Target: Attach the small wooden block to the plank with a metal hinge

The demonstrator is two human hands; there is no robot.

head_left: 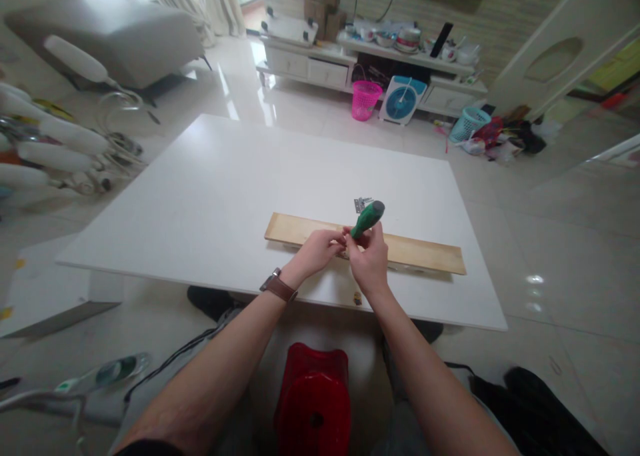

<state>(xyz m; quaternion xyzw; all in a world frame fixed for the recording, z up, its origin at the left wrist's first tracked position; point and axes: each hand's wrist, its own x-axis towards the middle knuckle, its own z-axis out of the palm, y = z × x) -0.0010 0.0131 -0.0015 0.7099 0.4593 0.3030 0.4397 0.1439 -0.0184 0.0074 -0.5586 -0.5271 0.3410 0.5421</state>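
My right hand (369, 259) is closed around a green screwdriver (367, 219), its dark butt end tilted up and away. The screwdriver's shaft and tip are hidden by my fingers. Close beside it, my left hand (323, 251) has its fingers pinched near the shaft, and whatever they hold is too small to make out. Both hands are over the middle of a long, narrow wooden board (425, 251) lying across a white tabletop (240, 176). Beyond the board is a small group of metal hardware pieces (361, 205). A small brass-coloured piece (357, 299) lies at the near edge.
A red plastic stool (315, 403) stands below the table's near edge. Across the tiled floor are a pink basket (366, 101), a blue-and-white fan (401, 101) and a light blue basket (469, 124) by a low cabinet (327, 71). White padded parts (60, 139) are at the left.
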